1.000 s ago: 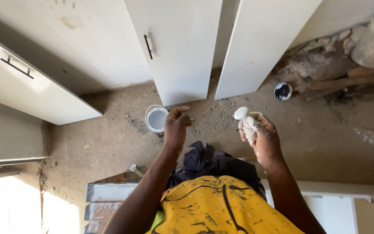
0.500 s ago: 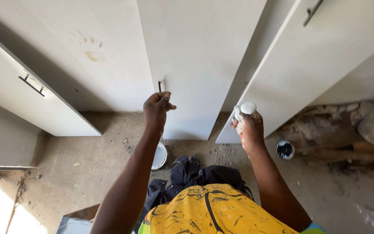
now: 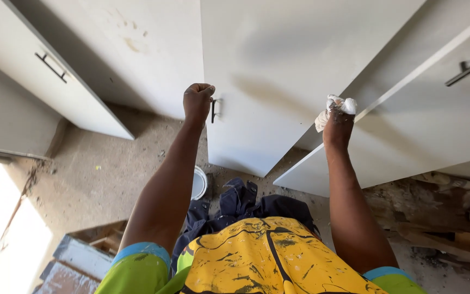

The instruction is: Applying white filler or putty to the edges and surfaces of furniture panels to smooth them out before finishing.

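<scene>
White cloth [image 3: 337, 109] in right hand [image 3: 337, 124] at door edge [image 3: 387, 98]; left hand [image 3: 198, 100] grips handle [image 3: 213, 110].

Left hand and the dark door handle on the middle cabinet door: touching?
Touching. The head view shows the left hand closed at the top of the dark door handle, no gap between them, on the middle cabinet door.

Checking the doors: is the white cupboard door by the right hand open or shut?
Open: the cupboard door swings out, its edge at the right hand.
</scene>
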